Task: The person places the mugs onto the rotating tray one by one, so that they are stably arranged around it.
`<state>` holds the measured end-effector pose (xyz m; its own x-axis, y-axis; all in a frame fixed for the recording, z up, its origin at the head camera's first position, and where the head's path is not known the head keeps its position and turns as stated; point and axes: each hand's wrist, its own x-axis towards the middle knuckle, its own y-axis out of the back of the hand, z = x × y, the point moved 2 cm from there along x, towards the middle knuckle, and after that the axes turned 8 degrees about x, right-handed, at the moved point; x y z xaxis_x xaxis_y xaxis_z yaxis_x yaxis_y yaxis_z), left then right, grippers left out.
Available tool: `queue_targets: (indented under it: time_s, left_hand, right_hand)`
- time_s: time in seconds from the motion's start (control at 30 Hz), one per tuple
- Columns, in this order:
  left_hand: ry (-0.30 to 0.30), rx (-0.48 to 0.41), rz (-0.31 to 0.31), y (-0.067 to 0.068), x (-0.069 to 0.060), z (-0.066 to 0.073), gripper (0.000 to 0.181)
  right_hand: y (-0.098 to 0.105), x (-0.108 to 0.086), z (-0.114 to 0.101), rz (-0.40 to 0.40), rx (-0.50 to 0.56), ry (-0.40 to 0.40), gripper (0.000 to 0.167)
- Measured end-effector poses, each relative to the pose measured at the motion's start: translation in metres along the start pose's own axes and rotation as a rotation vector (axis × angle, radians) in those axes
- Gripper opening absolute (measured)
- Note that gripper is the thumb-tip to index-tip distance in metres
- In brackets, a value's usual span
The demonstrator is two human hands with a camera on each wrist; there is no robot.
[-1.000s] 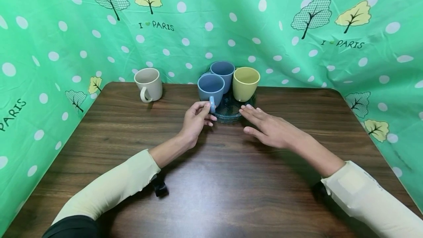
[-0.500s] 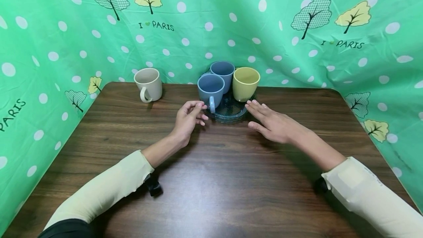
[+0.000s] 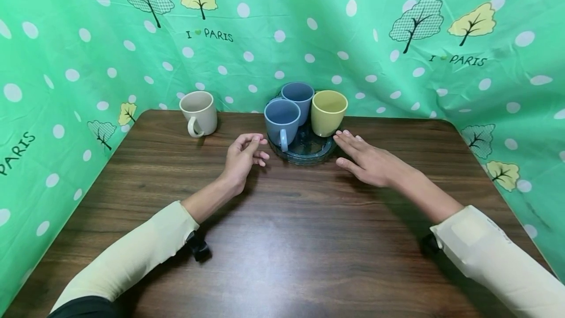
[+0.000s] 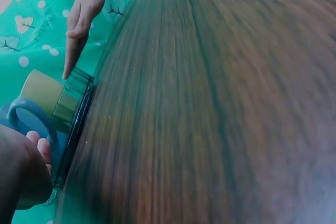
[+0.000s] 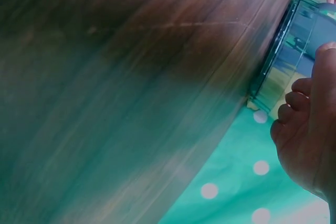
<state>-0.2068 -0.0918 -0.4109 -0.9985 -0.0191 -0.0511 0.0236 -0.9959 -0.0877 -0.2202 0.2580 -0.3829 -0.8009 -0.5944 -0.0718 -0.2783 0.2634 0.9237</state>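
Observation:
A blue mug [image 3: 282, 117] stands upright on a round, clear glass tray [image 3: 304, 161], its handle toward me. Behind it is a second blue cup [image 3: 297, 93], and a yellow cup [image 3: 328, 114] stands to the right on the same tray. My left hand [image 3: 238, 163] is just left of the tray, fingers loosely bent and holding nothing. On the other side, my right hand [image 3: 368, 161] has straight fingers, their tips by the tray's right rim; whether they touch it I cannot tell. In the right wrist view the tray wall [image 5: 286, 51] shows beyond the hand.
A whitish mug [image 3: 198, 114] stands at the back left of the dark wooden table [image 3: 282, 249]. Right behind the table's back edge hangs a green dotted curtain [image 3: 282, 23], which also runs down both sides.
My left hand has let go of the blue mug's handle and drawn away to the left. My right hand has shifted slightly right and farther back along the rim. The cups stay put.

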Motion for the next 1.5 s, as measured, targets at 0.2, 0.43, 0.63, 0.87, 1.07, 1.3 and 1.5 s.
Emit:
queue_targets:
  time_s: [0.2,0.43,0.63,0.87,1.07,1.3,1.5]
  left_hand:
    - [0.001,0.001,0.012,0.01,0.002,0.0,0.026]
    - [-0.007,0.006,0.03,0.018,0.003,0.003,0.025]
    - [-0.015,0.0,0.044,0.025,0.004,0.005,0.025]
    - [-0.017,0.017,0.062,0.036,0.003,0.004,0.028]
    - [-0.023,0.017,0.086,0.047,0.004,0.001,0.029]
    - [-0.039,0.014,0.117,0.06,0.004,0.001,0.026]
    - [-0.034,0.008,0.149,0.069,0.003,-0.001,0.026]
  right_hand:
    - [0.001,0.001,0.002,-0.012,-0.001,-0.02,0.073]
    - [0.001,0.001,0.003,-0.014,-0.003,-0.027,0.074]
    - [-0.002,0.0,0.005,-0.014,0.012,-0.029,0.074]
    - [-0.002,0.0,0.005,-0.021,0.019,-0.036,0.074]
    - [-0.002,-0.002,0.003,-0.025,0.019,-0.039,0.072]
    - [-0.003,-0.004,0.001,-0.026,0.021,-0.038,0.073]
    - [-0.004,-0.005,-0.001,-0.03,0.012,-0.05,0.074]
